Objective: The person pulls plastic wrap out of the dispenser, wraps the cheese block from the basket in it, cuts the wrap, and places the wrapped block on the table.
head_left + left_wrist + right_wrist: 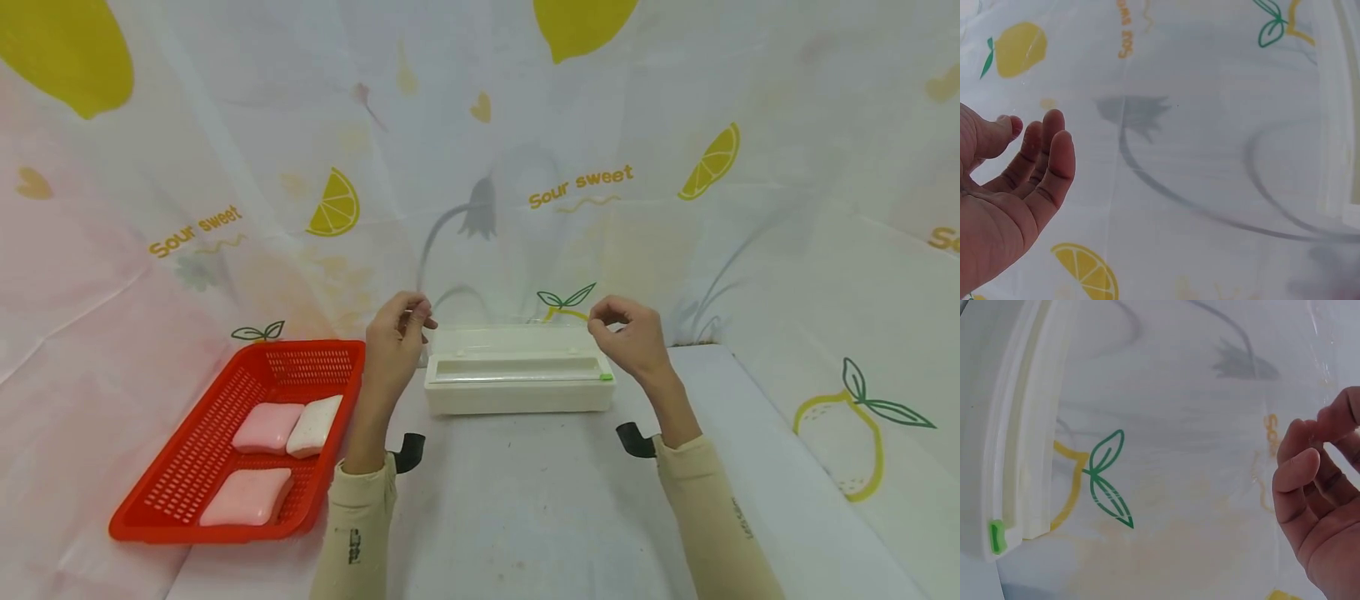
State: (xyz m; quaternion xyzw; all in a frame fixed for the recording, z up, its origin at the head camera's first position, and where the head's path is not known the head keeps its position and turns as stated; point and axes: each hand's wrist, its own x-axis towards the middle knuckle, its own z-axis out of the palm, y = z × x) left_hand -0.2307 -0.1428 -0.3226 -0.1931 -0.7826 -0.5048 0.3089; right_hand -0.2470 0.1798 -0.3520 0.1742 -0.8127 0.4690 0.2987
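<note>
A white cling film dispenser (519, 397) stands upright on the table, its lid raised at the back and a green cutter slide (606, 377) at the right end of its rail. Clear cling film (1325, 362) spans upward from it, faint and showing mainly as glints. My left hand (393, 346) is above the dispenser's left end, thumb and fingers drawn together on the film edge. Above the right end, my right hand (630, 336) pinches the film between thumb and fingertip. In the left wrist view the film at the left fingertips is hard to make out.
A red plastic basket (225, 534) stands left of my left forearm. It holds two pink soap-like blocks (247, 497) and a white one (315, 427). Behind the dispenser hangs a lemon-print sheet (480, 267). White table surface (517, 508) lies between my forearms.
</note>
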